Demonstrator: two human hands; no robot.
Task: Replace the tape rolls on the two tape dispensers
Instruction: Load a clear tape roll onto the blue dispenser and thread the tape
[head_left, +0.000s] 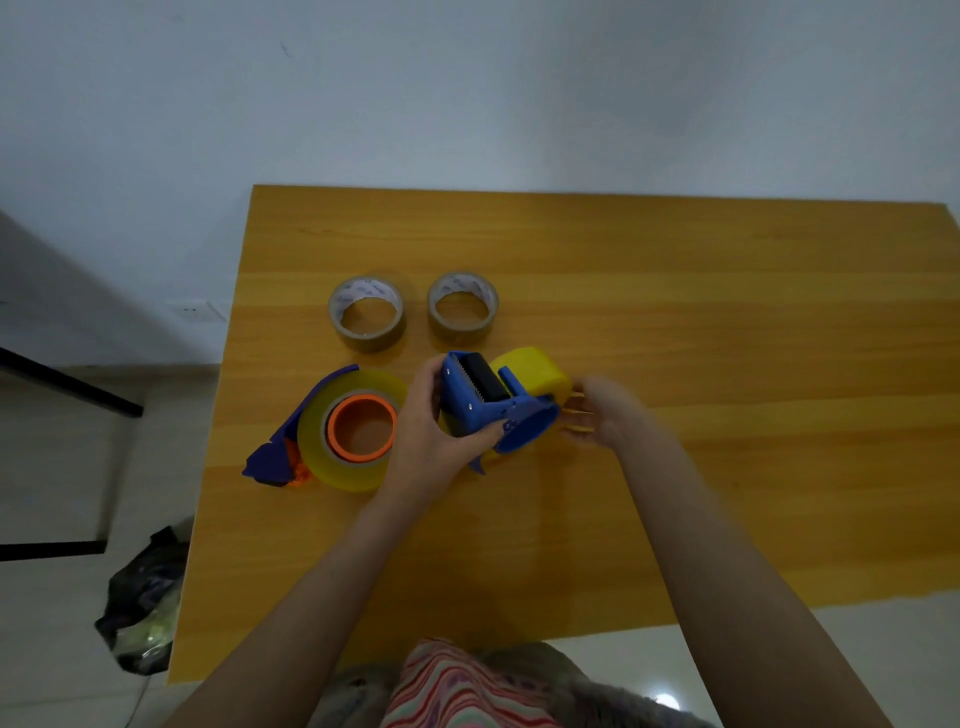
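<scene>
The blue dispenser (485, 410) is gripped over the worktop (727, 312) by the left hand (431, 431), fingers curled round its body, its yellow roll (530, 370) lying rightward, just beside the nearer right hand (608, 410), whose blurred fingers' state cannot be told.

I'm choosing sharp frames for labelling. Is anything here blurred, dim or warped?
Head view: dim and bluish overall. Head view: the right hand is smeared by motion. Head view: the left hand and the blue dispenser it grips look fairly sharp. Head view: the wide lens seems to skew the edges of the table.
</scene>
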